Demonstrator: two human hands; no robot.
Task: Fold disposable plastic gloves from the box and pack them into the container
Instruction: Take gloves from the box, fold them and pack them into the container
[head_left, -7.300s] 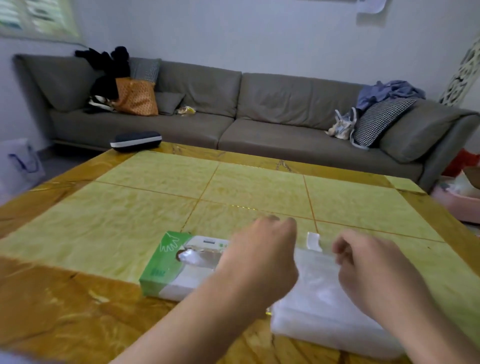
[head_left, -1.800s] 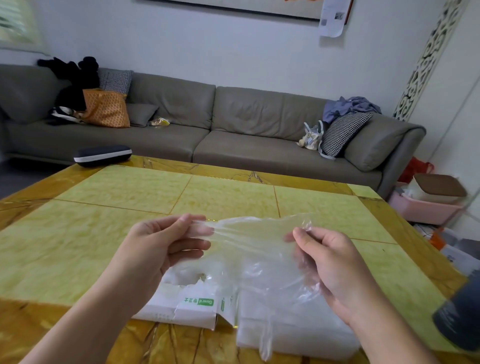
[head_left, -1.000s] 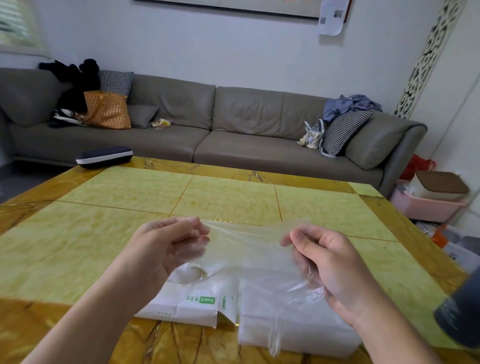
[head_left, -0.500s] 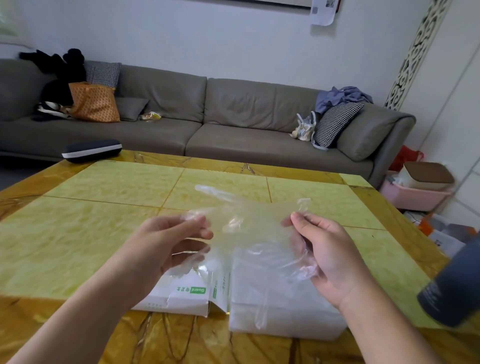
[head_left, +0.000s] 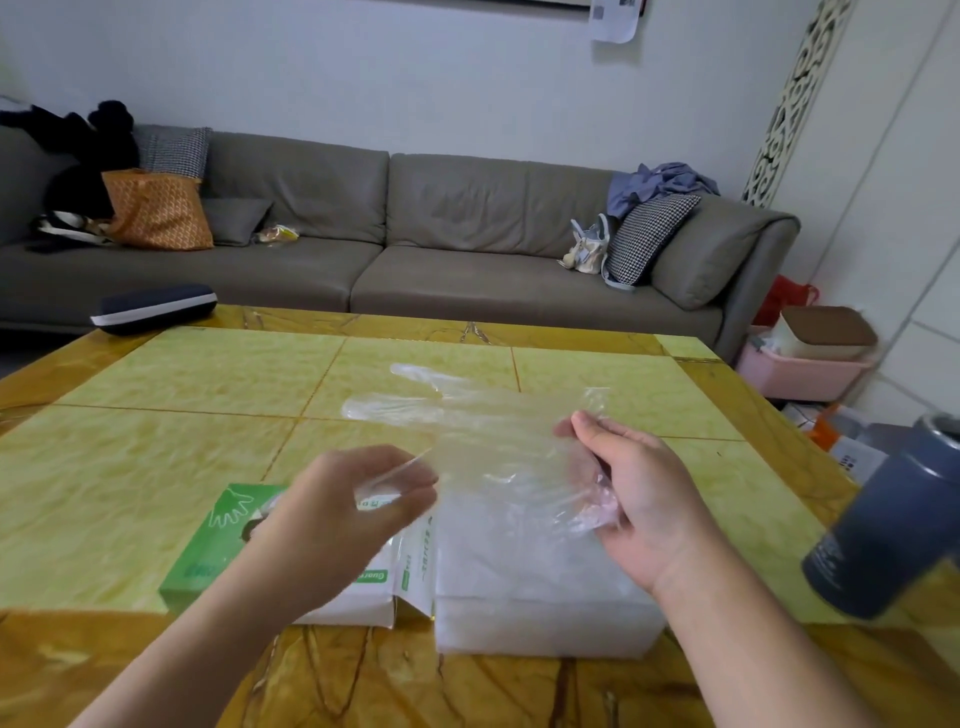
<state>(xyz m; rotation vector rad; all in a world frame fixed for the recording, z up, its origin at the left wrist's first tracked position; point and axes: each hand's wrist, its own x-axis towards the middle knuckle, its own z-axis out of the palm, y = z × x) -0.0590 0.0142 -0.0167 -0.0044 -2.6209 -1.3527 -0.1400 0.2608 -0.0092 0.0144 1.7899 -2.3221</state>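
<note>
Both hands pinch clear glove (head_left: 483, 431) above box (head_left: 218, 551); left hand (head_left: 343, 514), right hand (head_left: 634, 499).

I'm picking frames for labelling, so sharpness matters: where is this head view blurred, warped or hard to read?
Head view: left hand motion-smeared; clear glove nearly vanishes against the table; wide-angle bends the edges, tilting the grey bottle; light is soft, shadows faint; sofa is readable.

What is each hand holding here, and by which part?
Both hold one clear plastic glove: the right hand grips its cuff end, the left hand pinches an edge nearer the fingers.
</note>
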